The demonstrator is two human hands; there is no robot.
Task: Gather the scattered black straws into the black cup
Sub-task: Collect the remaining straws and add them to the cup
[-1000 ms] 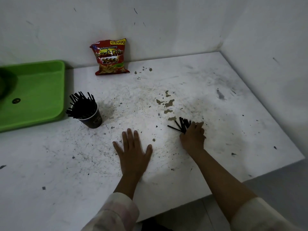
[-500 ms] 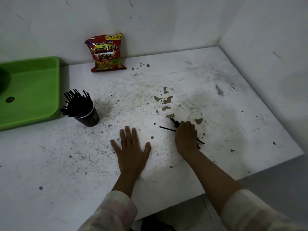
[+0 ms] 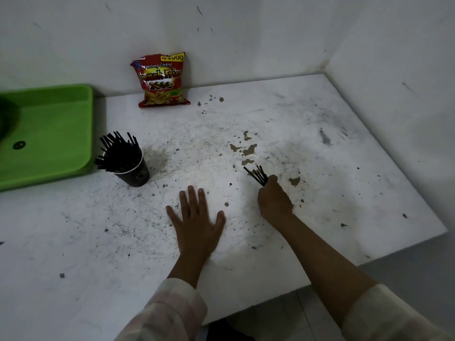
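A black cup (image 3: 136,174) stands left of centre on the white table (image 3: 320,148), with many black straws (image 3: 115,150) fanning out of its top. My right hand (image 3: 274,199) is closed around a small bunch of black straws (image 3: 257,174), whose ends poke out beyond my fingers toward the far left. My left hand (image 3: 197,217) lies flat on the table with fingers spread, holding nothing, to the right of the cup and near me. No loose straws are visible on the table.
A green tray (image 3: 49,129) sits at the left edge beside the cup. A red snack bag (image 3: 160,81) leans against the back wall. Walls close in behind and to the right. The table's front edge runs below my forearms.
My right hand went from pressing flat on the scattered straws to a fist that grips them as a bunch. My left hand stayed flat in place.
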